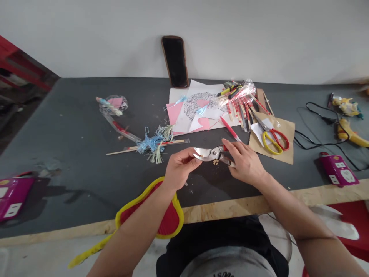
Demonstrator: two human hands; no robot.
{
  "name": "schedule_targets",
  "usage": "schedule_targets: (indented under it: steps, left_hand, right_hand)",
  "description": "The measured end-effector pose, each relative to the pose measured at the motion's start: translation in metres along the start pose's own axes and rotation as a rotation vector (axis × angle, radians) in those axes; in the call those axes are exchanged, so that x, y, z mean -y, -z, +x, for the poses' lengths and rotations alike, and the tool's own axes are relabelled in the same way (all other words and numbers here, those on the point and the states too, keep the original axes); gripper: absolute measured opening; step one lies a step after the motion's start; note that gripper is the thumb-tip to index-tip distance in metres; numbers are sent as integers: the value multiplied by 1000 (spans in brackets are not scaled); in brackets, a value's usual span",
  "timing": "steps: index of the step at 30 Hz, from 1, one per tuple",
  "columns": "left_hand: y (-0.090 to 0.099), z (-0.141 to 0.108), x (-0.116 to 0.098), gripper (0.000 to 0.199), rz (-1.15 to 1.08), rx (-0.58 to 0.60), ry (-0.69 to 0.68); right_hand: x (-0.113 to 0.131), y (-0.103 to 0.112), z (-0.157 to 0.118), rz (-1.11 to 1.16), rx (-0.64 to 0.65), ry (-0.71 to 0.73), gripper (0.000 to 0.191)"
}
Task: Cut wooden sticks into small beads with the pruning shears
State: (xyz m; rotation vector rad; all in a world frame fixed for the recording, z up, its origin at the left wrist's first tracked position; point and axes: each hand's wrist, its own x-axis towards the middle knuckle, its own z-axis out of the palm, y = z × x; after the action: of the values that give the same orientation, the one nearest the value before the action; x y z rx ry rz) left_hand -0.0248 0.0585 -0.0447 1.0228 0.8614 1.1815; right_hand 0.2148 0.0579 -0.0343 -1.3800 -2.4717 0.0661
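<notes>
Pruning shears [213,153] with red and silver handles are held over the dark table, blades pointing left. My right hand [247,162] is wrapped round their handles. At the blade tips, the fingers of my left hand [182,166] are pinched together; what they hold, if anything, is too small to make out. A small light brown piece [215,162] shows just below the shears. Under my left forearm lies a red shape with a fuzzy yellow edge [179,213], partly hidden and reaching over the table's front edge.
Blue tassels [151,143] and thin sticks [175,142] lie left of centre. Behind are a phone [175,61], a dragon drawing [191,109], a red marker [230,129] and scissors [271,138]. Purple boxes [340,170] stand at both sides; a yellow glue gun [353,133] lies right.
</notes>
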Motion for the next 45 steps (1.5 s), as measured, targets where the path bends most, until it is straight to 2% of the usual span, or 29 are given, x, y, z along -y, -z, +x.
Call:
schedule_targets:
  steps: [6,10,12,15,17,18,22,26,32,38,45]
  left_hand:
    - [3,0,2,28,-23,13,-14]
    - [2,-1,0,23,-60,36,-7]
    - [0,-1,-3,24,-112,24,19]
    - [-4,0,-7,26,-198,-20,56]
    - [-5,1,-9,27,-218,-31,78]
    - [-6,1,-10,27,-215,-30,88]
    - [-5,1,-8,27,-189,-27,99]
    - [-2,1,-5,29,-171,-35,106]
    - [-3,2,-8,29,-183,-29,114]
    - [-3,-2,-7,29,-185,10,102]
    - [-4,0,-6,33,-170,20,135]
  right_hand:
    - [4,4,-2,-25,11,-6,77]
    - [5,5,-2,-46,26,17,79]
    - [4,2,-2,10,-31,26,71]
    - [1,-1,-2,105,-138,25,37]
    - [1,0,-2,87,-128,31,19]
    - [1,1,-2,57,-103,42,17]
    - [4,6,-1,-58,-43,94,31]
    - [8,7,-1,-99,-4,86,33]
    - [8,8,-2,-81,32,106,36]
    - [-1,8,0,35,80,200,39]
    - [1,8,1,-56,44,125,35]
